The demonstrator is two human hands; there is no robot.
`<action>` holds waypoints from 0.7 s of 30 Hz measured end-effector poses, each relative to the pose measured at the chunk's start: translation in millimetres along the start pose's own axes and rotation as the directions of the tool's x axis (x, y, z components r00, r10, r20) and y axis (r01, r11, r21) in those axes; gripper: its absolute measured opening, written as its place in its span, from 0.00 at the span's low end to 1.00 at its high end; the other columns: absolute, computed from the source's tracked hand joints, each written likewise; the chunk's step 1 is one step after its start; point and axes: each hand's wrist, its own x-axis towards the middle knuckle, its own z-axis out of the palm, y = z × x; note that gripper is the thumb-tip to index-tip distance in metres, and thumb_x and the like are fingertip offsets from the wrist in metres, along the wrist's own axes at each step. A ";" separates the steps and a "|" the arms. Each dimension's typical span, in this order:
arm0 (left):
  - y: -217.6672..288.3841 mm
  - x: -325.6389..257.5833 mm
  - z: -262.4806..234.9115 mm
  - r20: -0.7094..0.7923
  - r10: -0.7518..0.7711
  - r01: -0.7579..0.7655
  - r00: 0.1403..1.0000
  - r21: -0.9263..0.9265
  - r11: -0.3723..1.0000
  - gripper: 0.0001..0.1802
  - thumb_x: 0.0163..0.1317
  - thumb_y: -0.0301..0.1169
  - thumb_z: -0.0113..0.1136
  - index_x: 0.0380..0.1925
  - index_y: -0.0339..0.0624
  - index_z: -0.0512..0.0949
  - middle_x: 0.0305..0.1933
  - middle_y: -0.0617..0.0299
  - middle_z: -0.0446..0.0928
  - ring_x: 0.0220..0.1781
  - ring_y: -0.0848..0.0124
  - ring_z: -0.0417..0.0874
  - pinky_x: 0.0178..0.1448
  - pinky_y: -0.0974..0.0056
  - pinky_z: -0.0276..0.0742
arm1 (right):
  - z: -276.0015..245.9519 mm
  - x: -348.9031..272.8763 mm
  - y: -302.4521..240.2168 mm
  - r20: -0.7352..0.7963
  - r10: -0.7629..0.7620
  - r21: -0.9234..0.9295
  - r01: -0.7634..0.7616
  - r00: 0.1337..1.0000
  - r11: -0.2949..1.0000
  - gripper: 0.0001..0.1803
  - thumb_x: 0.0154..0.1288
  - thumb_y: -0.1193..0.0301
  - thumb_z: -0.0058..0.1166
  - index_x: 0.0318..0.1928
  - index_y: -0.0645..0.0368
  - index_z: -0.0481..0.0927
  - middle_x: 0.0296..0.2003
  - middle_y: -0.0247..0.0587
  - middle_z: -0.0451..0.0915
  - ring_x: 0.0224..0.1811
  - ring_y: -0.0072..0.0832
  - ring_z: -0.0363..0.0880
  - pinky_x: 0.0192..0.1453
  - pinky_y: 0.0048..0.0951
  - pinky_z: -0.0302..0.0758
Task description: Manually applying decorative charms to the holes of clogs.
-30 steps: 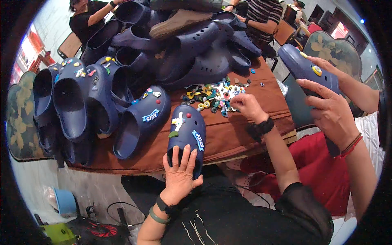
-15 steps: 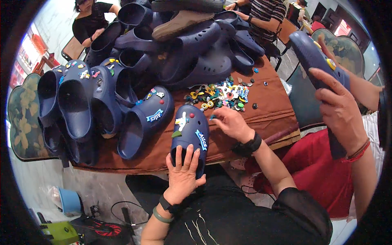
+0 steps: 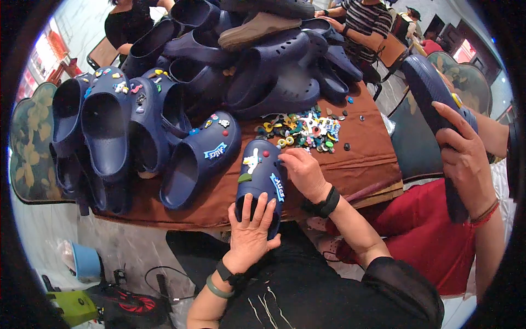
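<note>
While left hand [image 3: 252,234], fingers spread, lies over navy clog [image 3: 262,180], toe on counter [image 3: 359,159], right hand [image 3: 307,172] presses grip together at clog's right side; contents cannot tell. Fitted: white figure [image 3: 251,160], red charm [image 3: 266,154], green leaf [image 3: 245,177], blue banner [image 3: 278,187]. Some holes look bare; loose charms [image 3: 301,130] beyond clog.

1 clog [image 3: 259,179], navy, toe away (charm-studded)
</note>
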 end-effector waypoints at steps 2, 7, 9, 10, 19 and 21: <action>0.2 0.4 0.6 -0.005 0.010 -0.010 1.000 -0.013 1.000 0.56 0.43 0.51 0.70 0.72 0.50 0.55 0.77 0.59 0.49 0.79 0.52 0.42 0.71 0.34 0.44 | -0.5 -0.7 -6.8 0.049 -0.079 -0.104 0.084 0.996 0.991 0.14 0.53 0.83 0.54 0.43 0.62 0.80 0.40 0.47 0.78 0.44 0.42 0.79 0.46 0.37 0.79; -0.3 0.2 -0.4 -0.016 0.008 -0.009 1.000 -0.033 0.999 0.54 0.43 0.49 0.70 0.71 0.50 0.55 0.77 0.58 0.49 0.79 0.52 0.42 0.71 0.34 0.45 | 0.8 -6.8 -15.5 0.088 -0.066 -0.123 0.076 0.994 0.989 0.16 0.52 0.82 0.53 0.44 0.64 0.79 0.41 0.47 0.77 0.45 0.42 0.78 0.46 0.35 0.79; -0.3 0.6 -0.5 -0.020 0.010 -0.011 1.000 -0.045 0.999 0.54 0.44 0.49 0.70 0.71 0.50 0.56 0.77 0.58 0.49 0.79 0.52 0.42 0.71 0.34 0.45 | 4.6 -8.1 -10.4 0.039 -0.054 -0.063 0.056 0.998 0.996 0.16 0.52 0.82 0.54 0.44 0.64 0.80 0.40 0.46 0.78 0.44 0.42 0.79 0.45 0.36 0.79; -0.2 0.6 -0.4 -0.017 0.011 -0.011 1.000 -0.050 0.999 0.54 0.44 0.49 0.69 0.71 0.50 0.56 0.77 0.58 0.49 0.79 0.52 0.42 0.71 0.34 0.45 | 6.1 -8.6 -9.9 0.043 -0.054 -0.065 0.057 0.998 0.996 0.16 0.52 0.82 0.54 0.44 0.64 0.80 0.40 0.46 0.78 0.44 0.42 0.79 0.45 0.36 0.79; -4.8 -1.8 4.6 -0.005 0.043 -0.043 0.999 -0.019 0.999 0.56 0.43 0.52 0.70 0.71 0.47 0.56 0.77 0.54 0.47 0.79 0.48 0.39 0.71 0.34 0.42 | -2.9 -0.5 -24.6 0.189 -0.070 -0.231 0.114 0.979 0.966 0.15 0.52 0.78 0.53 0.42 0.64 0.81 0.42 0.44 0.77 0.48 0.39 0.76 0.50 0.35 0.77; -3.9 -0.1 3.0 -0.003 0.044 -0.044 0.999 -0.024 0.999 0.56 0.43 0.52 0.70 0.71 0.47 0.56 0.77 0.54 0.47 0.79 0.48 0.40 0.71 0.34 0.42 | -6.8 1.5 -26.5 0.329 -0.191 -0.360 0.310 0.925 0.880 0.14 0.51 0.75 0.53 0.40 0.66 0.81 0.41 0.42 0.75 0.49 0.38 0.73 0.54 0.36 0.73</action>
